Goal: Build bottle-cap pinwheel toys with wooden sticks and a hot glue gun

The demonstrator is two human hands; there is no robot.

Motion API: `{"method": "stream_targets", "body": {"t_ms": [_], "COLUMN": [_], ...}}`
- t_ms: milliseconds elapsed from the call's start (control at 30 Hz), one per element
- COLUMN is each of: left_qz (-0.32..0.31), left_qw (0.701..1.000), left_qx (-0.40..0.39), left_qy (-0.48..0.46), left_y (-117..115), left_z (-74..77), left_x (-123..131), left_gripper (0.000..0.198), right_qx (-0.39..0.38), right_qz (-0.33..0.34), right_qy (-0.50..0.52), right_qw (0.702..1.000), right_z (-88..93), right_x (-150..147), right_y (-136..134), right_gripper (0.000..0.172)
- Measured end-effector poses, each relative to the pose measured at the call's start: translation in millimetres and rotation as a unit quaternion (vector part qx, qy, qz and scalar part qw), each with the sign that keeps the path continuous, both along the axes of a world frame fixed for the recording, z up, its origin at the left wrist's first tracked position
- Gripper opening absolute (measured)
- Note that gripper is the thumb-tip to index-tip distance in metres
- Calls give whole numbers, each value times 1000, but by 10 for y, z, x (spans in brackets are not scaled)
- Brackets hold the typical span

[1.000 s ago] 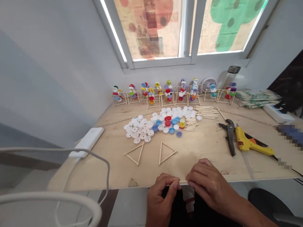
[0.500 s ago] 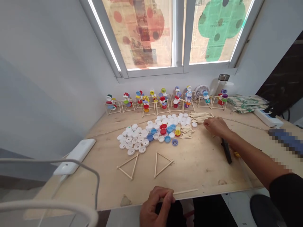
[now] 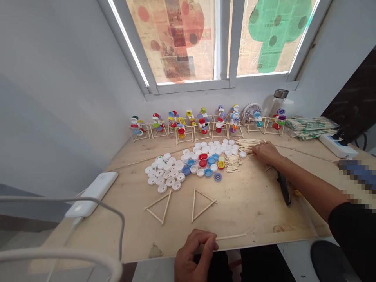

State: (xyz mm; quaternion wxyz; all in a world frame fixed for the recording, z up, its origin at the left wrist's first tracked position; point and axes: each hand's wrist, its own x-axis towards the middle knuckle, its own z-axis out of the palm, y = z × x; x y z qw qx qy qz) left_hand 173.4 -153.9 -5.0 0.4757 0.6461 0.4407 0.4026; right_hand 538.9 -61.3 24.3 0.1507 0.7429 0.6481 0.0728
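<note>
At the near edge of the table [image 3: 249, 211], the left hand [image 3: 195, 252] pinches one end of a thin wooden stick [image 3: 233, 236] between thumb and forefinger, with the other fingers curled under. The stick lies flat on the wood along the edge, so the pinch seems only to keep it from rolling off. Far across, the right hand [image 3: 264, 152] reaches with the arm stretched out and rests on a heap of loose sticks [image 3: 248, 143], fingers together and bent down onto them (whether one is caught between them I cannot tell). Just left of that heap lies a spread of bottle caps [image 3: 176, 170], mostly white with some blue, red and yellow. Between the caps and the left hand lie two stick triangles [image 3: 160, 203], flat and apart from each other. Black cutters [image 3: 284, 188] lie partly under the right forearm. Along the wall stands a row of small cap-and-stick models [image 3: 202, 123], set back from the open middle, it seems.
</note>
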Motion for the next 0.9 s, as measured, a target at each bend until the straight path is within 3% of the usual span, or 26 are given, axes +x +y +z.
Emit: {"method": "stream_targets", "body": {"t_ms": [233, 500, 700, 767, 833, 900], "left_qz": [6, 15, 15, 18, 20, 12], "left_qw": [1000, 1000, 1000, 1000, 1000, 1000], "left_qx": [-13, 10, 8, 7, 11, 14], "left_qy": [5, -1, -10, -11, -12, -11], "left_y": [-32, -66, -67, -49, -22, 8], "left_z": [62, 64, 47, 57, 77, 103], "left_x": [9, 25, -30, -17, 15, 58], "left_gripper": [30, 34, 31, 32, 33, 33], "right_qx": [-12, 7, 52, 84, 157, 162], "right_qz": [69, 102, 130, 147, 188, 211], "right_qy": [-33, -52, -57, -26, 117, 284], "right_qw": [997, 993, 989, 985, 962, 921], "right_z": [47, 28, 234, 328, 400, 435], "right_x": [11, -37, -158, -329, -595, -922], "right_y": [-51, -83, -273, -438, -657, -902], "right_gripper": [21, 17, 19, 18, 15, 11]}}
